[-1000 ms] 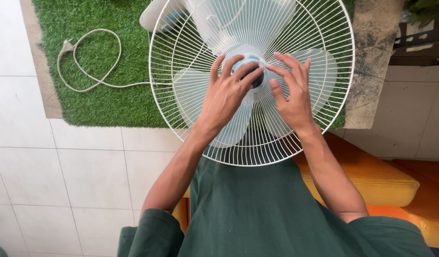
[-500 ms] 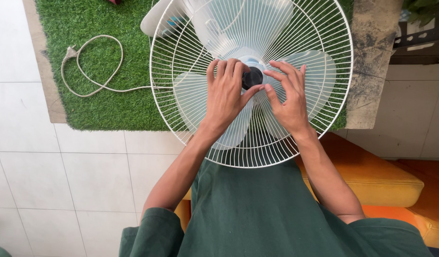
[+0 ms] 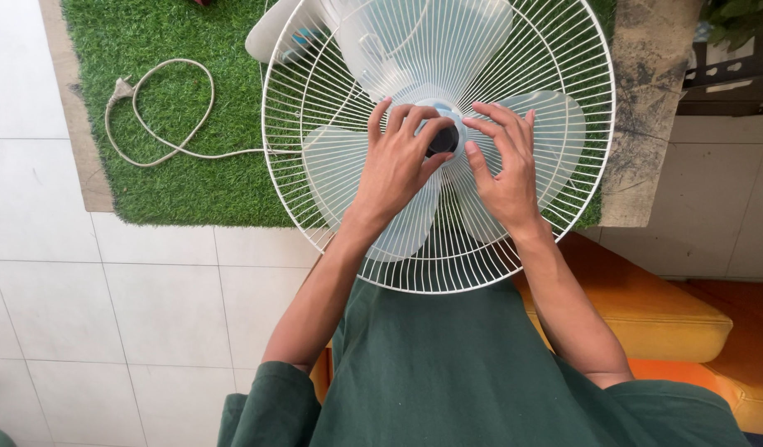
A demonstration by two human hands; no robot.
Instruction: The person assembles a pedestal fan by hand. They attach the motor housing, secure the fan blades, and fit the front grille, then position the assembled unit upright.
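Nearest the camera, two forearms come out of dark green sleeves and reach forward onto a fan lying face-up. The left hand (image 3: pixel 395 170) lies over the middle of the fan, its fingers curled around the black knob (image 3: pixel 442 139) at the hub, thumb on the near side and fingertips on the far side, gripping it. The right hand (image 3: pixel 504 170) is just beside it to the right, open with fingers spread, resting flat on a translucent blade (image 3: pixel 554 132) and touching the hub's edge with its fingertips. Three blades show, fanned around the hub inside one round white wire guard (image 3: pixel 315 74), whose rim circles both hands with open room on every side. Below the right wrist sits one orange cushioned seat (image 3: pixel 646 306), close under the guard's near rim. Left of the left hand lies bare white floor tile (image 3: pixel 108 298). Beyond that, one green turf mat (image 3: pixel 175 182) carries one looped white power cord (image 3: pixel 162 108) with its plug at the far left end, well apart from both hands.
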